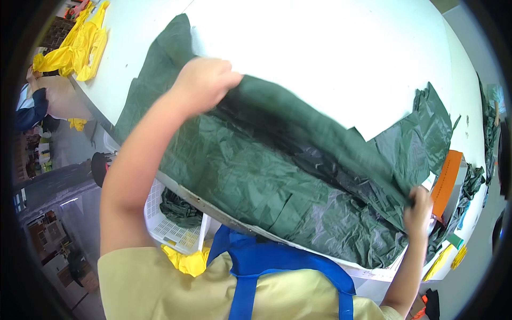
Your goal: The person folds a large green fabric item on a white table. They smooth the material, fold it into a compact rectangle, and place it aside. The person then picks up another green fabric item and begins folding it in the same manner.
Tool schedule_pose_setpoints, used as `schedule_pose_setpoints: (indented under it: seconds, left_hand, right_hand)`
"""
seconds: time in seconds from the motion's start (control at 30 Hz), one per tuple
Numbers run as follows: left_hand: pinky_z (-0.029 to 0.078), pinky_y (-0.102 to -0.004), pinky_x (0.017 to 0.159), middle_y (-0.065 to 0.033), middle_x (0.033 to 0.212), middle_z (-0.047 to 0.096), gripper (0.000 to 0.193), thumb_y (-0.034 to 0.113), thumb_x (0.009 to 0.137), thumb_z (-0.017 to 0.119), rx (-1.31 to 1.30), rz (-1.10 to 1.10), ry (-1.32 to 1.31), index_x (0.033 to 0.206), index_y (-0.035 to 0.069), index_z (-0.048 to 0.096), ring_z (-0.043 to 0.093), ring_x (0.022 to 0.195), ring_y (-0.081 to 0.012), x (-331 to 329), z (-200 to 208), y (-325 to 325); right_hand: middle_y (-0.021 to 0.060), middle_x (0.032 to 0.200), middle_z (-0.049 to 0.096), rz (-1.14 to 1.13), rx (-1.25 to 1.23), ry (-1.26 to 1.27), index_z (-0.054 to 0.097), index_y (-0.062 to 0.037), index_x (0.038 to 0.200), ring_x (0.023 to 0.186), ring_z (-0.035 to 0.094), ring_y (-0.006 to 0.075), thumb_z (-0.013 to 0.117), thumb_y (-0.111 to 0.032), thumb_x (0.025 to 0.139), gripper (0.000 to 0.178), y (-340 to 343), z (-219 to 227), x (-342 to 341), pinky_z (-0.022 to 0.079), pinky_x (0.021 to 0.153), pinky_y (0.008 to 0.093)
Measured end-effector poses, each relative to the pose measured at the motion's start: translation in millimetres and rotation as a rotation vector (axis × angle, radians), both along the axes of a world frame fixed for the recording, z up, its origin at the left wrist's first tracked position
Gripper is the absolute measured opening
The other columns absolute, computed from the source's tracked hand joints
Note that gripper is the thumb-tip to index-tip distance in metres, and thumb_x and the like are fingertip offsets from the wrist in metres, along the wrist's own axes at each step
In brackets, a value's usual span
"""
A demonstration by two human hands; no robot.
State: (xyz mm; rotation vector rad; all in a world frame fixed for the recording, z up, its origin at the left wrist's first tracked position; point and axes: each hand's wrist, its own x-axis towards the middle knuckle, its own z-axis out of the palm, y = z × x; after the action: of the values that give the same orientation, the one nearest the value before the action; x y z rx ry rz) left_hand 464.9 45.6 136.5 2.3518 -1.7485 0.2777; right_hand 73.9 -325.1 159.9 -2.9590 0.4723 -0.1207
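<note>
A large dark green raincoat-like garment of thin, crinkled fabric lies spread over the white table in front of me. My left hand is closed on its far edge at the upper left. At the lower right my right hand grips the other end of that same edge. Between the two hands the edge is lifted and stretched, slightly blurred, with a dark shiny fold under it. A sleeve-like piece reaches up at the far left, and another crumpled part lies at the right.
An orange box stands beside my right hand. Below the table's near edge, a white plastic basket holds dark green cloth. Yellow garments lie at the table's far left, where another person's sleeve shows. More green fabric is at the right.
</note>
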Motion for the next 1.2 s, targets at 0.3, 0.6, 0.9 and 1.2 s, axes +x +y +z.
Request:
schedule_pose_setpoints:
  seconds: [0.3,0.6,0.9,1.2]
  left_hand:
    - [0.042,-0.0412,0.071,-0.0073,0.072,0.052,0.014,0.018,0.071,0.064,0.162,0.178,0.302,0.070,0.007,0.056,0.054,0.074,-0.0304,-186.7,-45.5,139.0]
    - [0.009,-0.0620,0.111,-0.0205,0.154,0.015,0.075,0.049,0.081,0.061,0.203,0.227,0.261,0.143,0.014,0.036,0.013,0.140,-0.0455,-207.4,-108.4,109.5]
    - [0.012,-0.0594,0.112,-0.0207,0.153,0.019,0.071,0.049,0.083,0.057,0.158,0.205,0.162,0.141,0.013,0.038,0.017,0.140,-0.0437,-209.3,-134.9,106.5]
    - [0.015,-0.0598,0.111,-0.0219,0.152,0.021,0.072,0.055,0.084,0.053,0.156,0.175,0.091,0.141,0.014,0.038,0.020,0.139,-0.0440,-208.2,-147.3,97.8]
  right_hand:
    - [0.0050,0.065,0.049,0.247,0.183,0.132,0.053,-0.0103,0.077,0.063,0.052,0.0256,0.060,-0.005,0.055,0.023,139.4,-78.2,-134.0,0.038,0.061,0.0404]
    - [0.0102,0.103,0.057,0.155,0.248,-0.044,0.057,-0.0104,0.105,0.103,0.053,0.0297,0.065,-0.004,0.063,0.043,75.4,-50.3,-137.9,0.040,0.090,0.0401]
    - [0.0184,0.136,0.046,-0.261,0.234,0.484,0.051,-0.0124,0.120,0.133,0.037,0.0383,0.065,0.002,0.060,0.063,-86.0,-54.4,-206.7,0.031,0.109,0.0424]
    - [0.0190,0.083,0.048,-0.431,0.016,0.044,0.044,-0.0043,0.086,0.080,0.051,0.0436,0.042,0.011,0.070,0.022,-124.6,-127.1,-243.2,0.043,0.071,0.0453]
